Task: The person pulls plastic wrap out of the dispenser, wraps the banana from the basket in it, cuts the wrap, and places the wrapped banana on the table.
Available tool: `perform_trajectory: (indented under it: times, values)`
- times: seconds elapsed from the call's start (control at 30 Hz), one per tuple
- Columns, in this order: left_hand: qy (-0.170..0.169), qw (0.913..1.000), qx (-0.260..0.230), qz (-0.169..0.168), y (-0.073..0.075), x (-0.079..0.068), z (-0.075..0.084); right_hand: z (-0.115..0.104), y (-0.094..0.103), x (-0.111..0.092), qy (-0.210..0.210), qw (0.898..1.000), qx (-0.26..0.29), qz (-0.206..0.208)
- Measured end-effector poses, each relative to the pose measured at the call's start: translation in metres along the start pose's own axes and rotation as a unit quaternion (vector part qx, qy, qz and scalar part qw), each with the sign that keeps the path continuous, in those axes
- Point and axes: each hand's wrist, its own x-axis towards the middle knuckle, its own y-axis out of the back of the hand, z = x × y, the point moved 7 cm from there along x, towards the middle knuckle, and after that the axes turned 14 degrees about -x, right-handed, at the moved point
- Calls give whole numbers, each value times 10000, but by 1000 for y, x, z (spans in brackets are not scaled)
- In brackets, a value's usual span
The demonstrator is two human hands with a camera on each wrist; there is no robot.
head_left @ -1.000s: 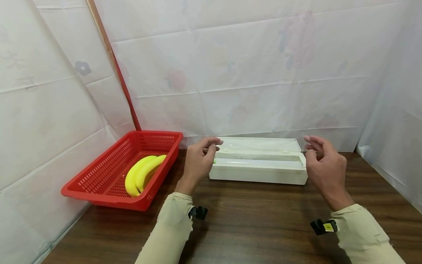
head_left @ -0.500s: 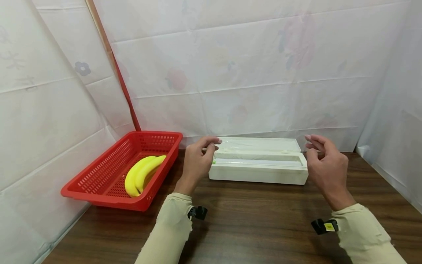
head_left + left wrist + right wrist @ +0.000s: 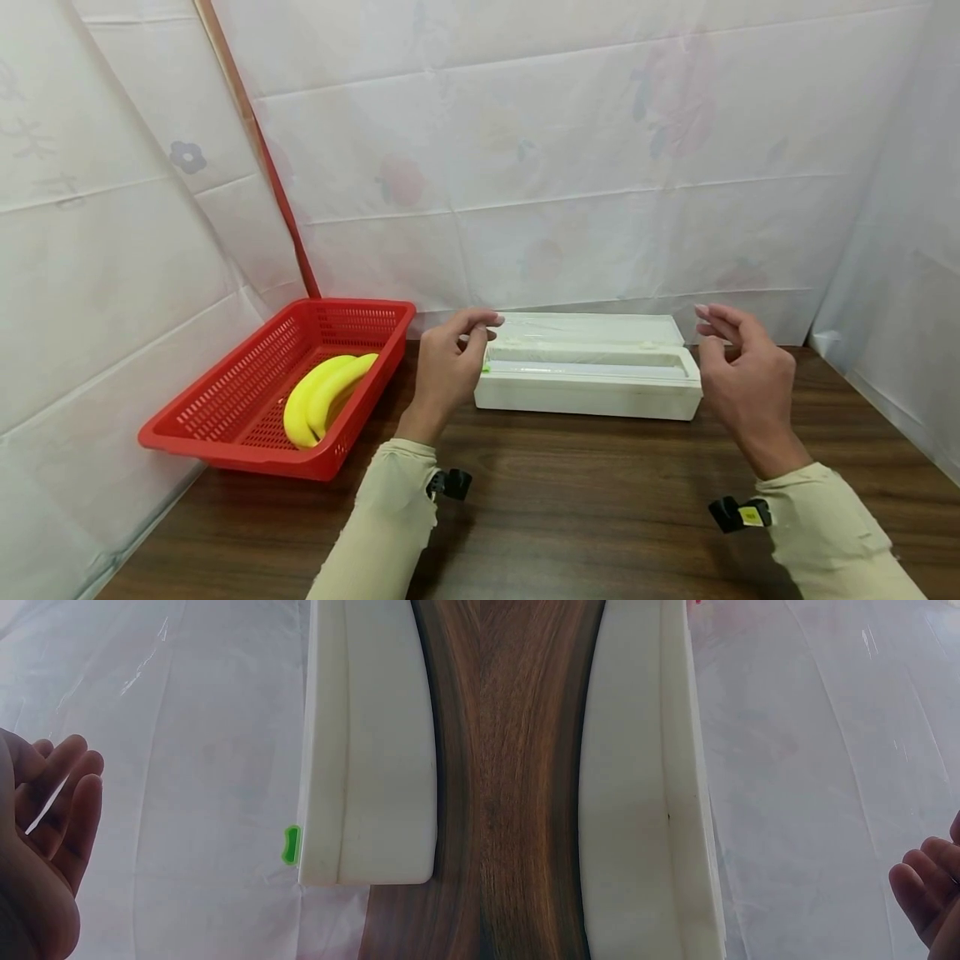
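— White box (image 3: 588,400) finish?
— Smooth, plastic in appearance, low sheen.
— Film (image 3: 144,670)?
— Clear plastic, glossy highlights.
— Basket (image 3: 285,461)?
— Red plastic, slightly glossy.
— Tabletop (image 3: 577,500)?
— Wood-grained, satin.
— Sleeves (image 3: 382,521)?
— Cloth, matt.

Bright, diffuse light — soft shadows.

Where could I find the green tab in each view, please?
Head: the green tab sits at the left end of the white box, near the picture's middle.
Left wrist: just right of and below centre.
Right wrist: not in it.
Shared landmark: the white box, in all three views.
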Motion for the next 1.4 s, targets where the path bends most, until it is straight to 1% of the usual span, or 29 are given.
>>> perform_trajectory:
  times: [0.37, 0.6, 0.7, 0.93, 1.17, 1.4]
  values:
    - [-84, 9999, 65, 49, 3, -1, 1, -1, -1, 0, 67, 10000, 2, 69]
    - [-101, 9999, 113, 76, 4, 0, 4, -4, 2, 2, -175, 9997, 181, -40]
    - [-119, 9998, 133, 105, 4, 0, 6, -5, 3, 2, -211, 9996, 205, -49]
    - [-264, 9996, 69, 115, 5, 1, 10, -9, 8, 3, -197, 9996, 196, 0]
    - [-316, 9993, 50, 175, 6, 1, 14, -11, 11, 4, -189, 9996, 217, -7]
    - [-525, 9983, -1, 240, 6, 3, 17, -12, 12, 4, -200, 9994, 279, 30]
